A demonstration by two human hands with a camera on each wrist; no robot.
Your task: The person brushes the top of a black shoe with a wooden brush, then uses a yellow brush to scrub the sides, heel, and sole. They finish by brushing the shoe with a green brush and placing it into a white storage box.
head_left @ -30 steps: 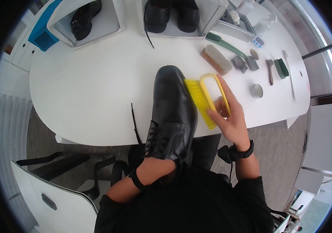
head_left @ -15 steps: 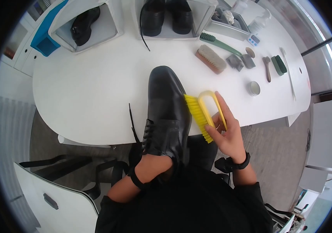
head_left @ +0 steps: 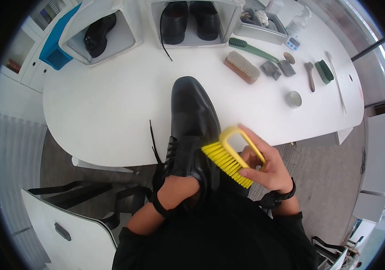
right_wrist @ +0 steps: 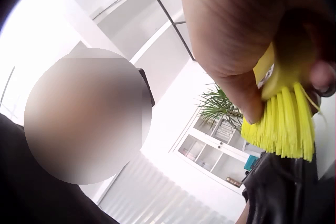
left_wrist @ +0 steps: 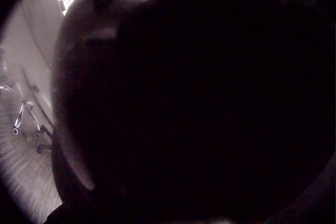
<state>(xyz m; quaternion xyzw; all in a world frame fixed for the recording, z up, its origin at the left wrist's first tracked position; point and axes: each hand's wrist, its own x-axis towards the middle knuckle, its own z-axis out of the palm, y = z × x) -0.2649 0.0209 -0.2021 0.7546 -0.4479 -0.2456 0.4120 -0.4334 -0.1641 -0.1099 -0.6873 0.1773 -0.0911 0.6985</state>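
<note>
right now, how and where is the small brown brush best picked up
Probably by the slim handle of the small brown brush, pinched across from the person's side: its handle points that way, bristled head away, beside the short green brush.

In our right fingers (head_left: 253, 138) we see a yellow looped plastic brush (head_left: 232, 153), its bristles brighter yellow; left of them, a plain black leather shoe (head_left: 192, 108); beyond them, a plain white worktop (head_left: 107, 112) and a brown-backed, grey-bristled block brush (head_left: 242, 67).
</note>
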